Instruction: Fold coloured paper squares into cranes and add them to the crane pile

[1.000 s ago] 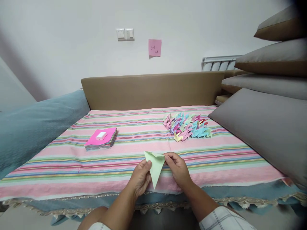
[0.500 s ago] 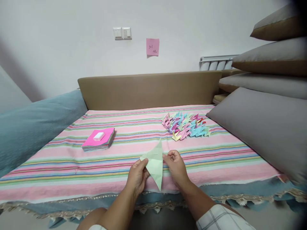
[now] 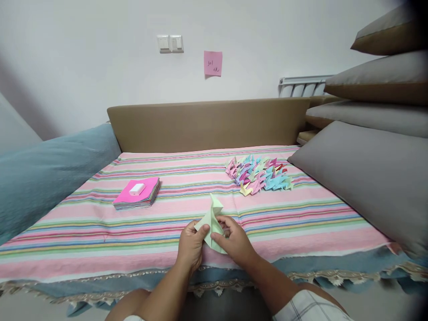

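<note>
A pale green sheet of paper point(image 3: 209, 219), partly folded with a raised crease and a pointed top, is held between both hands over the front of the striped cloth point(image 3: 187, 203). My left hand point(image 3: 193, 244) pinches its left side, thumb on top. On the right side, my right hand point(image 3: 233, 238) grips the paper between thumb and fingers, bending it inward. Beyond my right hand lies a cluster of small folded paper figures point(image 3: 259, 175) in pink, blue, purple, yellow and green. A stack of coloured paper point(image 3: 129, 195) with a small white and pink block point(image 3: 137, 189) on top sits at the left.
Grey cushions point(image 3: 364, 178) are piled along the right side. A blue covered armrest point(image 3: 60, 165) stands on the left and a brown backrest point(image 3: 207, 127) at the back. A pink note point(image 3: 213, 63) and switches point(image 3: 170, 43) are on the wall.
My right hand has moved left and taken hold of the paper's right side. The paper, flatter and triangular before, is now bent along the middle, its top tip shifted left.
</note>
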The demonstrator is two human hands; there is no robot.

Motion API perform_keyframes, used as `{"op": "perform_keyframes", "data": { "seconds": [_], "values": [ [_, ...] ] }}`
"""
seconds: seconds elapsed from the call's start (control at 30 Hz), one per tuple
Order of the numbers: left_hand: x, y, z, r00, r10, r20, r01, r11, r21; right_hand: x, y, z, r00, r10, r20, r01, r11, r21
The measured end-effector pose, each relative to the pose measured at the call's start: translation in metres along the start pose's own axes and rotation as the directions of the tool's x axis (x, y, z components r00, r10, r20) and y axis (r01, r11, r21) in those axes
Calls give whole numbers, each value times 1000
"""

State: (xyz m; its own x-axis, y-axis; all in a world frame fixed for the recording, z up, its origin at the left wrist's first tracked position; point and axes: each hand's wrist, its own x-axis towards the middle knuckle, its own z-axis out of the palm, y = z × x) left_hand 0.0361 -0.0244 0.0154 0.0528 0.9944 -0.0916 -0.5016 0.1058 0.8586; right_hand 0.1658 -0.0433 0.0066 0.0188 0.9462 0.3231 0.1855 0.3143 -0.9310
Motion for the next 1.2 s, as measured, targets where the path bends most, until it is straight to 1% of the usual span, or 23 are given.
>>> {"op": "perform_keyframes", "data": {
  "seconds": [0.1, 0.17, 0.2, 0.27, 0.3, 0.37, 0.43, 0.47, 0.53, 0.57, 0.63, 0.67, 0.77, 0.83, 0.93, 1.03, 1.13, 1.2],
  "values": [
    [0, 5, 1, 1000, -24, -1, 24, 1000, 0, 3, 3, -2, 988, 134, -78, -124, 985, 121],
    [1, 10, 1, 999, -24, -36, 24, 1000, -13, 7, 5, -4, 959, 232, -161, -186, 948, 257],
    [2, 12, 0, 998, -21, -61, 20, 1000, -24, 9, 6, -6, 943, 271, -193, -193, 918, 346],
    [4, 16, -1, 995, -19, -100, 14, 999, -44, 13, 7, -9, 917, 321, -236, -166, 848, 504],
    [5, 17, -2, 994, -21, -109, 16, 999, -49, 15, 6, -12, 909, 332, -254, -145, 820, 553],
    [7, 18, -4, 994, -31, -102, 26, 998, -49, 19, 5, -18, 896, 340, -286, -115, 800, 589],
    [9, 20, -5, 996, -47, -79, 44, 998, -43, 22, 3, -27, 892, 343, -294, -134, 822, 553],
    [9, 21, -6, 996, -54, -68, 52, 998, -37, 23, 3, -32, 905, 328, -271, -150, 843, 516],
    [9, 24, -7, 997, -60, -56, 59, 998, -18, 24, 3, -43, 944, 287, -162, -196, 885, 422],
    [8, 26, -8, 997, -58, -58, 58, 998, -4, 24, 2, -48, 955, 281, -96, -227, 899, 375],
    [7, 31, -9, 996, -47, -71, 49, 998, 28, 23, 2, -57, 951, 308, 13, -299, 911, 285],
    [7, 33, -9, 997, -39, -70, 42, 998, 44, 22, 2, -61, 946, 322, 41, -321, 911, 259],
    [8, 37, -13, 999, -31, -28, 32, 998, 57, 21, -1, -66, 938, 337, 78, -345, 894, 286],
    [10, 39, -16, 999, -49, -10, 49, 998, 27, 22, -2, -67, 937, 337, 91, -348, 880, 323],
    [14, 40, -20, 994, -107, -9, 106, 992, -67, 24, 1, -69, 941, 328, 88, -339, 900, 272],
    [13, 42, -21, 985, -166, 49, 172, 973, -157, 27, 5, -71, 962, 271, 40, -274, 946, 173],
    [12, 43, -20, 981, -166, 101, 179, 975, -135, 30, 7, -74, 985, 150, -83, -143, 986, 84],
    [12, 42, -20, 983, -163, 81, 168, 984, -60, 31, 5, -74, 984, 90, -151, -82, 995, 57]
  ]
}}
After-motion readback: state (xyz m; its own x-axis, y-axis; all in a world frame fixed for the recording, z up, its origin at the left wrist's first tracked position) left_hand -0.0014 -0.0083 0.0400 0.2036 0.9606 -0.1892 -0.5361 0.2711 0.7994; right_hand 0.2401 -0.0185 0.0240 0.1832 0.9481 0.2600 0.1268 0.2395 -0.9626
